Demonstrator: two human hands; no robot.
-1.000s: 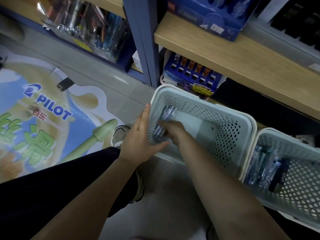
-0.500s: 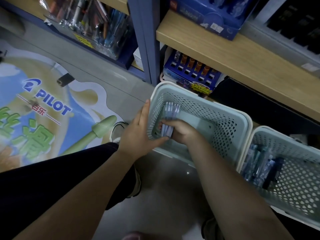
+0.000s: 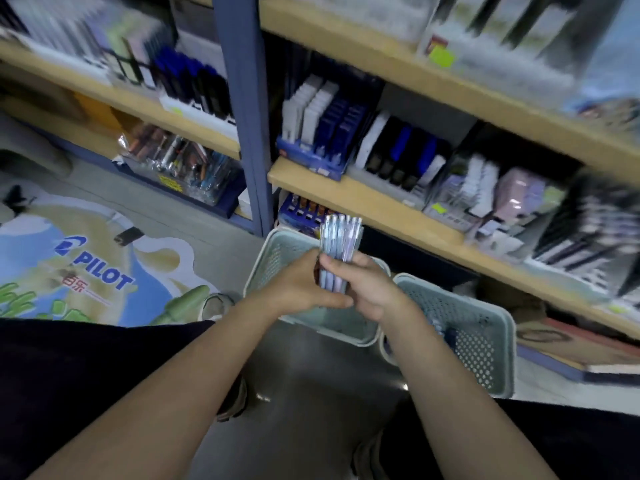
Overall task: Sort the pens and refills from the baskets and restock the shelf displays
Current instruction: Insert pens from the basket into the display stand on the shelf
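Note:
A bundle of pale blue pens (image 3: 340, 242) stands upright above the left basket (image 3: 277, 252). My right hand (image 3: 367, 289) grips the bundle's lower part. My left hand (image 3: 301, 289) wraps around the same bundle from the left, thumb across the bottom. Both hands hide the pens' lower ends. A second pale perforated basket (image 3: 485, 337) sits on the floor to the right, with a few pens showing behind my right forearm. Shelf displays of pens and refills (image 3: 391, 147) fill the wooden shelves behind.
A blue shelf upright (image 3: 242, 109) divides two shelf bays. A clear tub of mixed pens (image 3: 180, 164) sits on the low left shelf. A Pilot floor sticker (image 3: 90, 268) covers the floor at left. My dark-clad knees are at both lower corners.
My right hand has lifted the pen bundle out of the left basket. My left hand left the basket's rim and closed on the bundle. The view tilted up to show more shelves.

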